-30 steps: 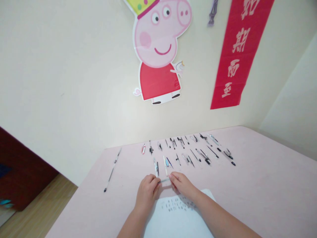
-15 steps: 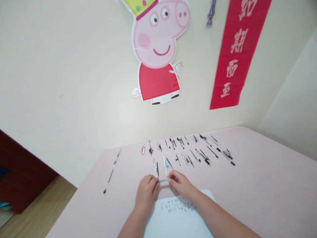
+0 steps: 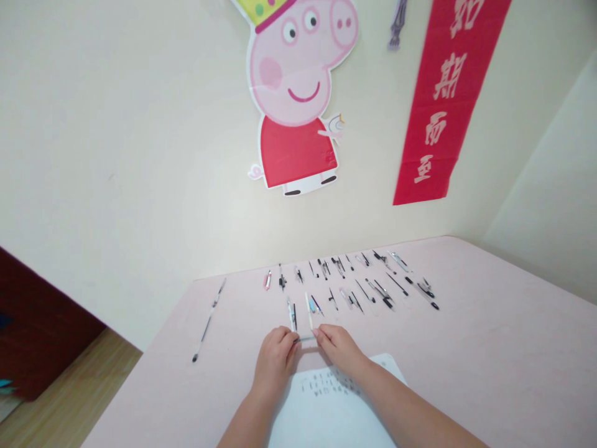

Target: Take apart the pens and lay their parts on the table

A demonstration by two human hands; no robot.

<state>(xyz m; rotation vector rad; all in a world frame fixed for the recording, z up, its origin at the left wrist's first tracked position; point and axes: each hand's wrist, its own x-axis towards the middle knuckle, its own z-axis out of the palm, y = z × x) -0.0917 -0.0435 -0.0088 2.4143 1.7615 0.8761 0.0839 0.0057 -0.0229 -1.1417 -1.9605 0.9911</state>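
Observation:
My left hand [image 3: 275, 359] and my right hand [image 3: 339, 347] meet over the pink table [image 3: 489, 348], each pinching one end of a thin pen part [image 3: 305, 339] held level between them. Both hands are closed on it. Just beyond them lie several pens and pen parts [image 3: 354, 287] in rows, and a white pen barrel [image 3: 308, 309] lies closest to my fingers. Under my wrists is a white sheet of paper [image 3: 331, 407] with small marks on it.
A long black pen [image 3: 208, 320] lies apart at the table's left, near the edge. The cream wall behind carries a cartoon pig sticker [image 3: 298, 93] and a red banner [image 3: 443, 99]. Wooden floor [image 3: 65, 404] and dark furniture [image 3: 37, 323] are at the left.
My hands stay on the pen part, with the fingers shifting slightly. The view has drifted a little.

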